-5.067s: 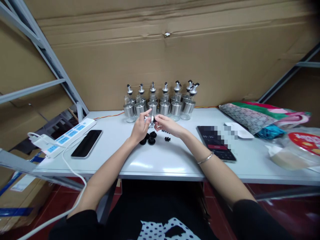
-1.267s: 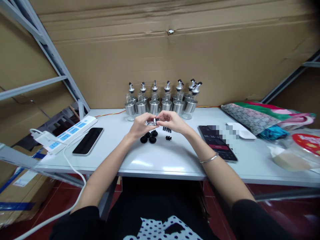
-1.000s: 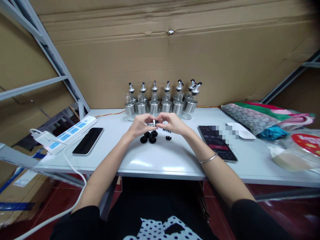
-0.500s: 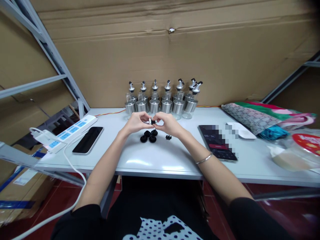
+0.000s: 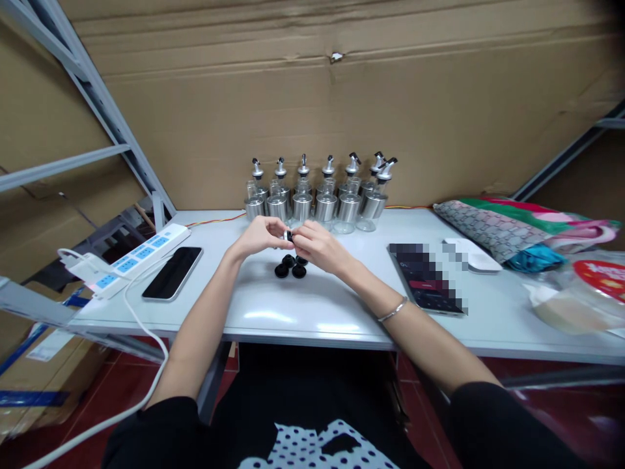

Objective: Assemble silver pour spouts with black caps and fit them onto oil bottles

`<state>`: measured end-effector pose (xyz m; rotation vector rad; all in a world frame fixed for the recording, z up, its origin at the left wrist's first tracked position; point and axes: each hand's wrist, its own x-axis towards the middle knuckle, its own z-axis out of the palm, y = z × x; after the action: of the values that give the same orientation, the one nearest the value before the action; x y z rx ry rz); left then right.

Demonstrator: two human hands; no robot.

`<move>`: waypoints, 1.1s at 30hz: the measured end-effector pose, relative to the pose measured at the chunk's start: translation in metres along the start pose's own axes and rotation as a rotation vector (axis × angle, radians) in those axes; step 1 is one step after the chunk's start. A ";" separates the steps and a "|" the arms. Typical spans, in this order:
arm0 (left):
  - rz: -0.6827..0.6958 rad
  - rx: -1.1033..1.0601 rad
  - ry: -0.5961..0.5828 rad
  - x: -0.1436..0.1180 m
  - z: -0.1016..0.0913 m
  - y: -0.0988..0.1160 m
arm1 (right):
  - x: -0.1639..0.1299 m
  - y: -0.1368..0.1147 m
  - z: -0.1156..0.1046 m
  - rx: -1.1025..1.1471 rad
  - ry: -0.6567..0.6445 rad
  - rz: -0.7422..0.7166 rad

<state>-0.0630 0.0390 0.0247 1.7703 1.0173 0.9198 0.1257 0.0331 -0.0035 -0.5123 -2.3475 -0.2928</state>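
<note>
In front of the bottles, my left hand is closed with its fingertips on a small silver-and-black bottle pourer. My right hand is closed too, its bunched fingers at the pourer's black end and covering much of it. Just below the hands lie several round black rubber stoppers, some partly hidden by my right hand. Behind stand two rows of glass bottles with steel sleeves. The front ones mostly have bare necks, while silver pourers top the back ones and the rightmost bottle.
To the left lie a phone and a white power strip with a cable. On the right are another phone, a white flat object, a patterned cloth bag and a tape roll. Cardboard walls the back.
My right hand has turned and shifted so its fingers now cover the pourer's black end. The tiny black pieces on the table have gone out of sight at my right hand.
</note>
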 end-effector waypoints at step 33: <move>0.206 -0.016 0.102 0.014 0.028 -0.035 | -0.005 0.024 0.002 0.930 0.193 0.785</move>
<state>-0.0416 0.0530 -0.0154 1.8552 0.8993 1.1526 0.1381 0.0537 -0.0068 -0.8020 -1.6585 1.0056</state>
